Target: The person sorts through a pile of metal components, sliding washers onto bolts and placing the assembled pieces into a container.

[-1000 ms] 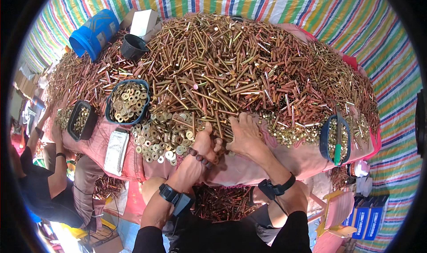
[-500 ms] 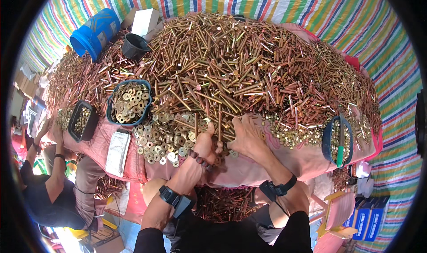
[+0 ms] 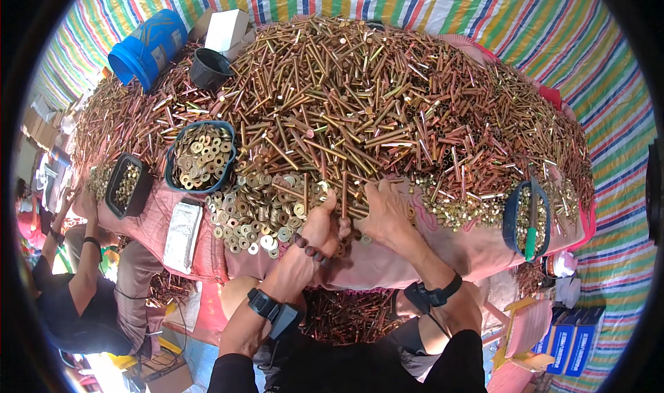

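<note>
A coppery bolt (image 3: 344,194) stands upright between a person's two hands, its lower end at the fingertips of the loosely curled left hand (image 3: 325,225), though whether they grip it I cannot tell. The right hand (image 3: 384,212) arches just beside it, thumb and fingers partly spread, any hold hidden. Loose washers (image 3: 252,210) lie left, small nuts (image 3: 443,210) right, and a great heap of bolts (image 3: 332,96) rises behind on the pink-covered desk (image 3: 443,260).
</note>
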Available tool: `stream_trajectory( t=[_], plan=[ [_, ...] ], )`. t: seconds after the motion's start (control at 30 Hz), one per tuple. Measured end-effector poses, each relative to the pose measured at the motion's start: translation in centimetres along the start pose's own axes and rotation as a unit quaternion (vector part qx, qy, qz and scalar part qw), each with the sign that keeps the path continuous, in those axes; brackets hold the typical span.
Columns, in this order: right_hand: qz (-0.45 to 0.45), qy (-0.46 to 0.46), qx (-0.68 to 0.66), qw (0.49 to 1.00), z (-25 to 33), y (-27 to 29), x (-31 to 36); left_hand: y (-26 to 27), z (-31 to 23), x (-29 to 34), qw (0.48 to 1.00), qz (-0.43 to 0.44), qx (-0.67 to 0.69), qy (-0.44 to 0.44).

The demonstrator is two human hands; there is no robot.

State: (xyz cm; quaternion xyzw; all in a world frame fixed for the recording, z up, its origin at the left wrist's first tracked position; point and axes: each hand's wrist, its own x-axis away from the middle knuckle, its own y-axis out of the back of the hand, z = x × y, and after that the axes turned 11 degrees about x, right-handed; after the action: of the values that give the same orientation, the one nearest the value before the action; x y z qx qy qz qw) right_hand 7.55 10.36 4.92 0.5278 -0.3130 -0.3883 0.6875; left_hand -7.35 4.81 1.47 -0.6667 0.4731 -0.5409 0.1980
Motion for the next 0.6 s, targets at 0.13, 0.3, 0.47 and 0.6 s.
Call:
stream_trajectory(
  t=[0.13,0.3,0.47,0.6],
  plan=[
    [-0.086,0.057,0.045,0.994,0.0,0.5,1.4,-0.8,1.0,1.0,1.0,-0.021,0.011,-0.004],
    [-0.12,0.046,0.028,0.991,-1.7,-0.4,1.7,-1.0,1.8,0.6,0.999,0.027,-0.019,0.017],
    [-0.136,0.056,0.027,0.989,-3.3,0.0,1.8,-1.0,2.6,0.0,0.994,0.095,-0.014,0.055],
    [-0.139,0.055,0.01,0.989,-3.5,-0.3,1.8,-1.3,2.5,0.2,0.993,0.111,-0.011,0.044]
  ],
)
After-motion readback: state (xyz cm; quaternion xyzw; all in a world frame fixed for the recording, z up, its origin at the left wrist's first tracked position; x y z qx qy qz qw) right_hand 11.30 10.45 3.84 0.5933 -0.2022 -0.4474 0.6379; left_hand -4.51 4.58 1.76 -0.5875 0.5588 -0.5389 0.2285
